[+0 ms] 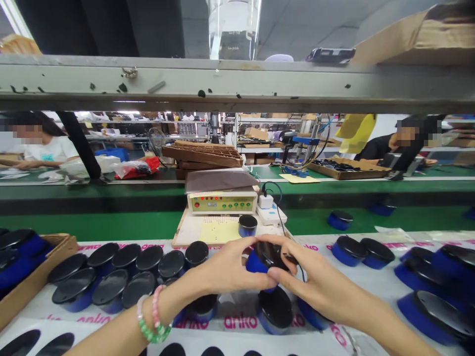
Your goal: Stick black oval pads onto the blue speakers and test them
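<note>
Both hands hold one round device with a glossy black top and a blue side [261, 257], slightly tilted, above the table. My left hand [232, 264], with beaded bracelets on its wrist, grips its left side between thumb and fingers. From the right, my right hand [308, 267] has its fingers and thumb on the black top and edge. A dark cable hangs beside the right fingers. Just below the hands stands another black-and-blue device [274, 309]. Behind them, one more device [248, 225] sits on the white board by the tester box [222, 201].
Rows of devices [111, 289] stand at the left, beside a cardboard box [55, 257]. More devices [434, 314] lie at the right. A green conveyor [129, 225] runs behind. A metal shelf [185, 81] crosses above. Two people sit beyond.
</note>
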